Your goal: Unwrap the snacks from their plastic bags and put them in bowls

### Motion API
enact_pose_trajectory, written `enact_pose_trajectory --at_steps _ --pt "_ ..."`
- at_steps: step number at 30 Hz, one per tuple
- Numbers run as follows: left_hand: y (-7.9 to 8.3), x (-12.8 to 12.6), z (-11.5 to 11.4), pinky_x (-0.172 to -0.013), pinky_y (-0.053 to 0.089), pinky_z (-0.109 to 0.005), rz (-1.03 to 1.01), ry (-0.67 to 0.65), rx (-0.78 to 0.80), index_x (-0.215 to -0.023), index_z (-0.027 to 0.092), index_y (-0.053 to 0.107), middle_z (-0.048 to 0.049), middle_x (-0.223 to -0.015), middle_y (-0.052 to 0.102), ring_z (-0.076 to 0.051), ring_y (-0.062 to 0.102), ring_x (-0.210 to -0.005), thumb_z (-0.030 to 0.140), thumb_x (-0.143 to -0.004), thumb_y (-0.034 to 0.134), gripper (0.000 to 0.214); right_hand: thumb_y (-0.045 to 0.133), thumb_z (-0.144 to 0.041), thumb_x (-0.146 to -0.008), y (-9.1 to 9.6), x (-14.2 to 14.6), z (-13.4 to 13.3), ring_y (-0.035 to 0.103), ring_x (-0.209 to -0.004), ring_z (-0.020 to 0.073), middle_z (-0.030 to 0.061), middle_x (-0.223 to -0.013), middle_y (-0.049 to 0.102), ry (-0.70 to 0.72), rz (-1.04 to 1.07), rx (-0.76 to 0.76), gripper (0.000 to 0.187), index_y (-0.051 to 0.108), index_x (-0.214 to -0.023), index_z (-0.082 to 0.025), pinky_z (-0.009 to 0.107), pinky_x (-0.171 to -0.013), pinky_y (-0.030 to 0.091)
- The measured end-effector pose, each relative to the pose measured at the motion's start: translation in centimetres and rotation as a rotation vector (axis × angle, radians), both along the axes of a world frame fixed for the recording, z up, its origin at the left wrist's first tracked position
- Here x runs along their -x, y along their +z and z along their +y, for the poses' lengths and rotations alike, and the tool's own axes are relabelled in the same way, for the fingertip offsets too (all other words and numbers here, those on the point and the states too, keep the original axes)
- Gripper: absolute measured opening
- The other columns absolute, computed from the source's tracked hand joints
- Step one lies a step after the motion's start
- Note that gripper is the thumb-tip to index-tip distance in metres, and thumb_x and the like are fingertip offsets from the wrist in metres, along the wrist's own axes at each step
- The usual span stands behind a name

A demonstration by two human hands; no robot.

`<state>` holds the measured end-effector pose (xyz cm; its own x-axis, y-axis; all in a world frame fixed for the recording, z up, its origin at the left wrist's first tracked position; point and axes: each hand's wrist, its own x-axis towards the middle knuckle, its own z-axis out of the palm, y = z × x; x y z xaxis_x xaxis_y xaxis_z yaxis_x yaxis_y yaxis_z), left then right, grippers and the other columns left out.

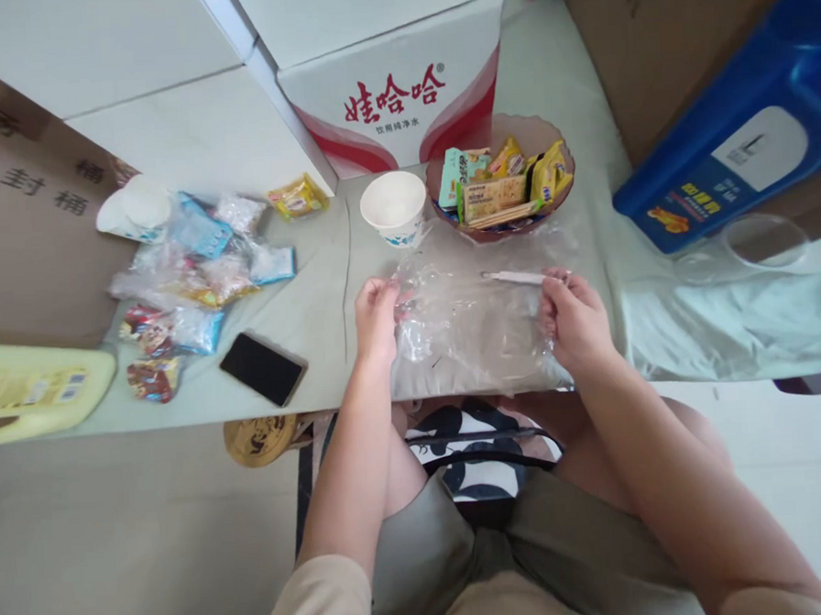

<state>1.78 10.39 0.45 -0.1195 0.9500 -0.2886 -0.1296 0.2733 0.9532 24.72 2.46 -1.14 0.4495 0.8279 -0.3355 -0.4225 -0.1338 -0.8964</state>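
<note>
A clear plastic zip bag (473, 327) lies flat on the table (315, 322) in front of me. My left hand (376, 318) pinches its left edge with closed fingers. My right hand (572, 317) grips the right edge near the white zip strip (515, 277). Just behind the bag stand a white paper cup (393, 207) and a brownish glass bowl (546, 135) filled with packaged snacks (491, 198).
Several snack packets (195, 277) and a black phone (262, 368) lie at the left, with a second paper cup (134, 212). A red-and-white carton (399, 88) stands behind. A blue jug (737, 116), a clear lid (765, 241) and a yellow container (36, 387) sit at the sides.
</note>
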Motion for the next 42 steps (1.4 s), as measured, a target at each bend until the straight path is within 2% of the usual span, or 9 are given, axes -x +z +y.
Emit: enact_pose_trajectory --at_steps 4,10,19,23,27,31,36,39,42 --pt "-0.5 -0.1 0.0 -0.041 0.032 -0.018 0.084 -0.201 -0.013 -0.099 0.026 0.053 0.0035 -0.077 0.074 -0.011 0.061 -0.047 0.025 -0.069 0.080 0.040 0.079 -0.041 -0.072 0.2 -0.7 -0.2 0.035 -0.038 0.0064 -0.0122 -0.053 0.047 0.028 -0.053 -0.016 0.044 0.056 -0.107 -0.026 0.018 -0.034 0.018" --pt "-0.7 0.7 0.6 -0.042 0.031 -0.018 0.042 0.048 -0.198 -0.087 0.023 0.057 0.0066 -0.060 0.060 -0.006 0.044 -0.041 0.021 -0.077 0.070 0.016 0.076 -0.038 -0.079 0.0 -2.3 -0.2 0.037 -0.040 0.0073 -0.0113 -0.058 0.054 -0.093 -0.175 -0.146 0.050 0.052 -0.122 -0.030 0.020 -0.038 0.025" --pt "-0.7 3.3 -0.2 -0.069 0.049 -0.021 0.211 -0.348 -0.180 -0.095 0.019 0.075 0.0013 -0.080 0.064 -0.012 0.064 -0.076 0.015 -0.058 0.085 0.039 0.075 -0.028 -0.077 0.4 -3.2 -1.0 0.055 -0.066 0.0119 -0.0019 -0.079 0.060 0.074 -0.475 -0.245 0.028 0.072 -0.105 -0.025 0.027 -0.062 0.048" --pt "-1.0 4.0 0.0 -0.064 0.043 -0.021 0.361 -0.289 -0.273 -0.085 0.019 0.078 0.0043 -0.069 0.053 -0.009 0.050 -0.064 0.014 -0.066 0.080 0.020 0.071 -0.027 -0.080 0.1 -3.9 -1.0 0.052 -0.067 0.0160 -0.0016 -0.072 0.051 0.076 -0.833 -0.117 0.020 0.077 -0.099 -0.026 0.035 -0.072 0.051" --pt "-0.8 4.7 0.1 -0.069 0.046 -0.022 0.382 -0.207 -0.407 -0.070 0.020 0.077 -0.0012 -0.081 0.060 -0.012 0.056 -0.075 0.021 -0.068 0.082 0.006 0.071 -0.033 -0.082 0.4 -4.1 -1.2 0.062 -0.099 0.0271 0.0073 -0.093 0.059 -0.033 -1.089 -0.150 0.008 0.074 -0.082 -0.025 0.048 -0.093 0.052" --pt "0.2 4.6 -0.4 -0.085 0.054 -0.027 0.076 -0.178 -0.410 -0.062 0.019 0.064 -0.0056 -0.105 0.069 -0.019 0.067 -0.102 0.028 -0.063 0.085 0.023 0.072 -0.043 -0.084 1.8 -3.9 -2.1 0.069 -0.091 0.0265 0.0063 -0.084 0.068 0.172 -0.774 -0.219 0.022 0.064 -0.073 -0.025 0.047 -0.086 0.057" --pt "1.0 4.1 -0.4 -0.038 0.034 -0.019 -0.063 -0.146 -0.154 -0.074 0.022 0.057 0.0052 -0.055 0.060 -0.009 0.050 -0.038 0.042 -0.070 0.080 0.031 0.081 -0.066 -0.069 2.3 -4.7 -2.6 0.044 -0.036 0.0133 -0.0061 -0.042 0.047 0.576 -0.075 0.016 0.047 0.069 -0.082 -0.022 0.031 -0.043 0.046" --pt "1.0 3.7 -0.2 -0.030 0.015 -0.019 0.095 -0.282 0.010 -0.081 0.023 0.059 0.0075 -0.046 0.056 -0.007 0.036 -0.027 0.040 -0.075 0.076 0.025 0.078 -0.066 -0.072 1.6 -5.0 -1.9 0.054 -0.043 0.0142 0.0007 -0.052 0.061 0.490 -0.045 0.027 0.050 0.074 -0.086 -0.018 0.028 -0.043 0.046" --pt "0.9 2.7 -0.4 -0.030 0.015 -0.018 0.185 -0.521 0.140 -0.081 0.022 0.060 0.0070 -0.042 0.055 -0.007 0.035 -0.025 0.035 -0.078 0.074 0.020 0.080 -0.056 -0.074 0.9 -3.8 -1.2 0.072 -0.069 0.0181 0.0051 -0.080 0.074 0.377 0.010 -0.071 0.039 0.074 -0.088 -0.020 0.030 -0.060 0.060"
